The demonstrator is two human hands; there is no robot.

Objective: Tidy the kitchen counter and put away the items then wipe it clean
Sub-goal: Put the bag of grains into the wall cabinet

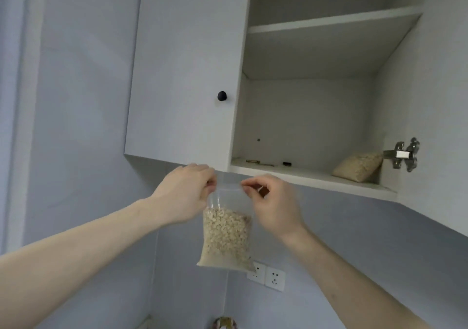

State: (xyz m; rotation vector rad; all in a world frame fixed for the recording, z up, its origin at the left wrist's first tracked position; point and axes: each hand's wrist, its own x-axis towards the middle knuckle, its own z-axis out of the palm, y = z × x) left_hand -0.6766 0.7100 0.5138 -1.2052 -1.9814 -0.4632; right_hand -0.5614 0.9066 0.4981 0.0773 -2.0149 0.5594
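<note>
Below open wall cabinet (316,126): clear bag of oats (226,237) hangs between both hands. Left hand (184,193) pinches bag's top left corner; right hand (272,202) pinches top right corner, other fingers curled. Second oat bag (358,166) lies on bottom shelf, above and right of fingers. Wall sockets (266,275) just below bag.

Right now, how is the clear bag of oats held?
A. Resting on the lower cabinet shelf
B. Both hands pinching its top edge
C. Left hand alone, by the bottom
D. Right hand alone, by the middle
B: the left hand and right hand each pinch the top edge of the bag of oats, which hangs below the open cabinet.
</note>
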